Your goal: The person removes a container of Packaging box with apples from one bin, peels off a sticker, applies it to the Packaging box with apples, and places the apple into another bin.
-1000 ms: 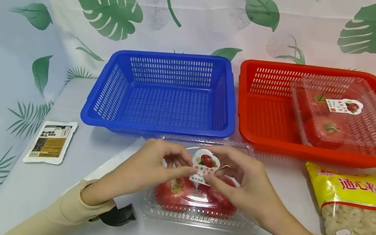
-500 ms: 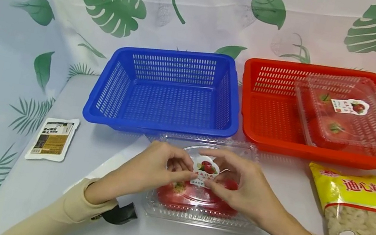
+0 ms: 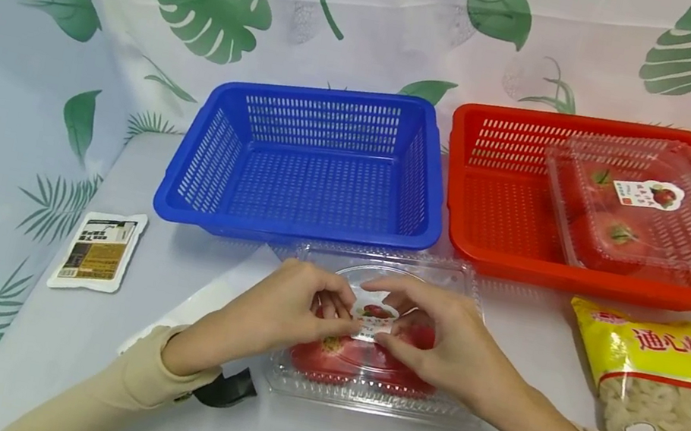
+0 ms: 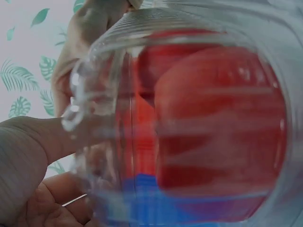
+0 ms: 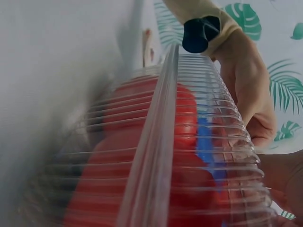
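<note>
A small white sticker label point(image 3: 376, 316) with a red fruit picture is held between both hands over the lid of a clear plastic clamshell box point(image 3: 355, 399). Red tomatoes point(image 3: 320, 359) show through the box, and its ribbed wall point(image 5: 156, 123) fills much of the right wrist view. My left hand point(image 3: 288, 307) pinches the label's left edge between thumb and fingers. At its right edge my right hand point(image 3: 456, 335) pinches it likewise. Whether the label touches the lid cannot be told. In the left wrist view the box wall partly covers the fingers.
Behind the box stands a blue basket point(image 3: 293, 234). Right of it, a red basket point(image 3: 491, 256) holds another labelled tomato box point(image 3: 647, 238). Yellow-topped pasta bags point(image 3: 667, 395) lie at the right. A white sheet point(image 3: 214, 292) and a small sealed packet point(image 3: 99, 251) lie left.
The label has tilted flatter over the lid, so its face looks shorter now. Both hands keep their pinch and have moved little. The head view has shifted slightly.
</note>
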Available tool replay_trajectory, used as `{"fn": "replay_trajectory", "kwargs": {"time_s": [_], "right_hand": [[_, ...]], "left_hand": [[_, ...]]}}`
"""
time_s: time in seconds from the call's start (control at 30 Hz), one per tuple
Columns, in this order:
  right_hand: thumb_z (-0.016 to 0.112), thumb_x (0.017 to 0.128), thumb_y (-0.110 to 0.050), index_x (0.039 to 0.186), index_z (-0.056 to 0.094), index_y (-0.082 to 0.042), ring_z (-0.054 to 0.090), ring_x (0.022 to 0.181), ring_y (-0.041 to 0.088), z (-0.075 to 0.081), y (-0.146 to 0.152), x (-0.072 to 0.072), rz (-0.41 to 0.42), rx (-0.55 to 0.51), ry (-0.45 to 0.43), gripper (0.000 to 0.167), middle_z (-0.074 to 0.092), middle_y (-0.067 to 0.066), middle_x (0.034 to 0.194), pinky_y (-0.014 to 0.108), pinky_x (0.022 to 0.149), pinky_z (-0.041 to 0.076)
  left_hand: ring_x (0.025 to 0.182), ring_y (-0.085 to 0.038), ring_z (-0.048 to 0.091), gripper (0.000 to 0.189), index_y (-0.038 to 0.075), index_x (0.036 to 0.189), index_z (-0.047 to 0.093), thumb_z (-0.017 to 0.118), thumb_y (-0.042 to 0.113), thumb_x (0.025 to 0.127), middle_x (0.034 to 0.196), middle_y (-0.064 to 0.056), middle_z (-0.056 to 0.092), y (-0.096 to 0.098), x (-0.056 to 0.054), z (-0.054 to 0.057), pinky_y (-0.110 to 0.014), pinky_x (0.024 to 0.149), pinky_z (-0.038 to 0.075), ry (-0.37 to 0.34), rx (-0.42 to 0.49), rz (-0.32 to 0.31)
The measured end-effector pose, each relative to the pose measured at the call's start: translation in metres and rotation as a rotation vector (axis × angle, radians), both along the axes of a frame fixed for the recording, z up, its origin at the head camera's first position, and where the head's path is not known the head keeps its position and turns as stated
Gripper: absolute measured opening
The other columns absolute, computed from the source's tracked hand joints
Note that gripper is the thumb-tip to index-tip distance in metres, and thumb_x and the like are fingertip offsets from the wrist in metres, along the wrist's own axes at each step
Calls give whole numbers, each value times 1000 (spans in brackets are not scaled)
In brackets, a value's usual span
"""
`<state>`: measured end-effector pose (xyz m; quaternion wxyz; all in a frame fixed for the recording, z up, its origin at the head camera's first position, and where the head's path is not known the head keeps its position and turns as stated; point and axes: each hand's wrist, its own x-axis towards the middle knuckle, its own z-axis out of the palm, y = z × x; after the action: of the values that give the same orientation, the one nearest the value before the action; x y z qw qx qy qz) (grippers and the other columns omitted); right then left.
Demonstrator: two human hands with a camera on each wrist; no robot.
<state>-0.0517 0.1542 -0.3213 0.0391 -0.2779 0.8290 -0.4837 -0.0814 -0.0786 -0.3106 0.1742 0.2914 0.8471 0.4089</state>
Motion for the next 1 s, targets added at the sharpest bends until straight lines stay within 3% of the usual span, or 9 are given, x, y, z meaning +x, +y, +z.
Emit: {"fn": "replay_trajectory", "kwargs": {"time_s": [0.27,0.43,0.63,0.77,1.0], "right_hand": [[88,81,1,128,69,-9,73,90,14,-2,1,1,-17,100,135,52,74,3,114,36,82,63],[89,82,-7,139,62,-13,71,96,16,6,2,-2,-35,216,63,63,71,2,119,38,84,63],[91,83,-14,149,53,-13,67,103,21,20,2,-14,16,335,25,76,68,5,121,41,85,63],[90,84,-18,147,54,-13,66,109,26,28,1,-23,51,416,17,73,67,8,123,47,87,62],[92,82,-28,136,65,-7,68,102,27,31,-2,-33,76,542,-13,65,68,10,121,44,81,64]], "left_hand": [[64,0,59,12,2,90,76,85,10,88,72,4,70,2,-2,2,-21,62,55,16,-41,12],[64,-2,59,14,4,92,76,86,12,87,73,4,68,2,-4,4,-21,61,54,10,-64,14],[68,-3,60,28,4,100,72,91,15,82,79,4,68,0,-8,7,-22,65,54,48,-90,21],[70,-5,59,40,5,103,69,95,19,78,84,4,68,0,-14,8,-22,67,54,92,-113,22],[66,-5,57,54,6,112,68,99,26,72,85,2,68,5,-22,11,-22,65,52,119,-183,20]]}}
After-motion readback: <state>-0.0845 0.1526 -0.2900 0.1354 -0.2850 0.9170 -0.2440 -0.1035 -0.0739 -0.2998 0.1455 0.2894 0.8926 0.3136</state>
